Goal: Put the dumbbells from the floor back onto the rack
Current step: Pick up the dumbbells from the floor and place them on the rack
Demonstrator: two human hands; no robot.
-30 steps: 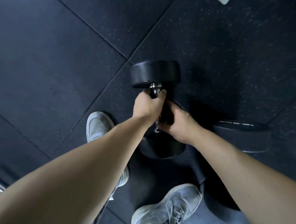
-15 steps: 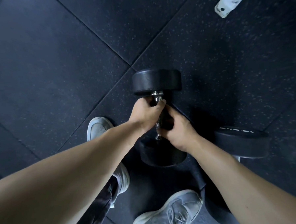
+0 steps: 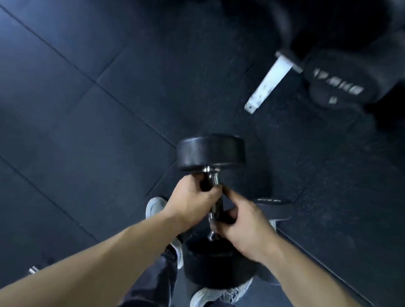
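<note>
A black dumbbell (image 3: 211, 152) with round rubber heads and a chrome handle hangs lifted off the floor in front of me. My left hand (image 3: 189, 199) grips the upper part of the handle. My right hand (image 3: 244, 226) grips the handle lower down, near the bottom head. A second black dumbbell (image 3: 272, 207) lies on the floor just right of my hands, mostly hidden behind them. The rack (image 3: 268, 83) shows at the top right as a white foot, with blurred black dumbbells (image 3: 336, 83) stored above it.
Dark rubber floor tiles (image 3: 82, 100) spread to the left and ahead. My two grey-white shoes (image 3: 215, 297) stand under the lifted dumbbell. A chrome bar end (image 3: 34, 270) pokes in at the lower left.
The dumbbell has come up off the floor in both hands. My view has tilted up and forward, bringing the rack's white foot and stored dumbbells into sight at the top right.
</note>
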